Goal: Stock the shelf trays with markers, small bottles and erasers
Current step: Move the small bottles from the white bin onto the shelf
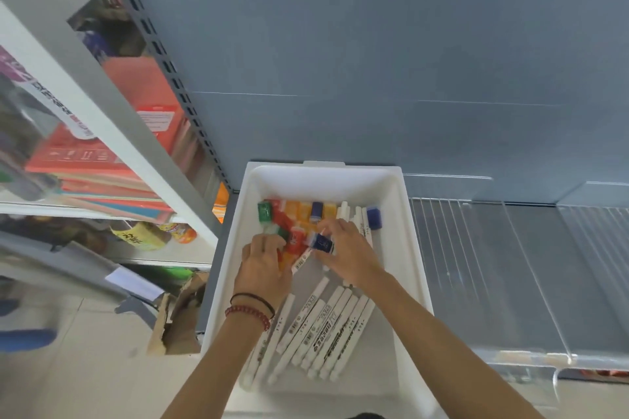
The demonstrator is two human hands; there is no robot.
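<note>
R hand [347, 250] is pinching a blue bottle [321, 242] w/ thumb + fingers at mid-frame, just over the bottles [299, 214] crowding the far end of the tray [408, 248]. L hand [263, 262] is lying on the red/orange ones w/ fingers curled; can't tell if it's gripping any. Markers [326, 326] are lying in the tray's near half, lower centre.

Risks:
- The bottles are sitting loose and jumbled, so wedging the blue one in is prob. going to knock its neighbours over.
- A stray marker [301, 260] is lying slantwise betw. the hands and getting in the row's way.
- The tray seems to be jutting past the shelf front, so weight on its near end could be tipping it.

Around: red boxes [92, 160] are stacking up at mid-left, a carton [180, 320] is sitting lower left, and clear dividers [476, 265] are running along the right. None of these is blocking the hands.
</note>
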